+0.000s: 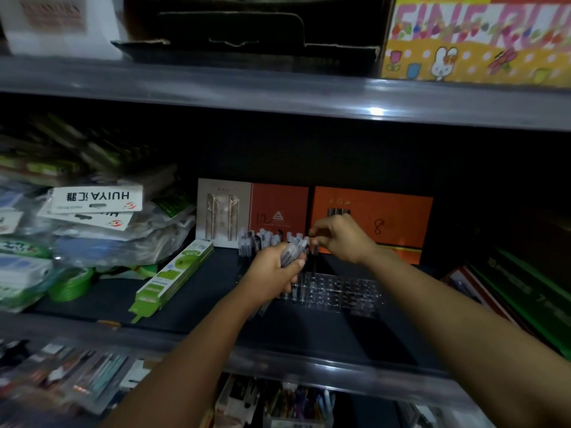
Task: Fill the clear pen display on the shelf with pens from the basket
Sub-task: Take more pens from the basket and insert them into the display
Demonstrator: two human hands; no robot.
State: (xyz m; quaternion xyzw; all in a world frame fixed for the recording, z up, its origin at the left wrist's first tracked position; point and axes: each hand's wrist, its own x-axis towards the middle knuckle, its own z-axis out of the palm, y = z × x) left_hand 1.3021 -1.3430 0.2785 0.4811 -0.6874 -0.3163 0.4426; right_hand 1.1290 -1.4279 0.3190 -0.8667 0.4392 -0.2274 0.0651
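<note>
Packets [95,211] crowd the dark shelf [204,291] left of the left hand [272,270], which grips a pen bundle [293,250]. Right hand [343,239] pinches one pen [314,257] above the clear display [340,291]; orange boxes [370,217] stand behind.

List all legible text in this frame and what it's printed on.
"HUIYA", upside down, with Chinese characters: white header card on a bagged pack, left.
"12", handwritten: orange box.
"8", handwritten: wider orange box, right.
"FINE RU...", cut off by the frame edge, blurred: yellow carton, top shelf.
Green pack, lower-shelf items: too blurred to read.
</note>
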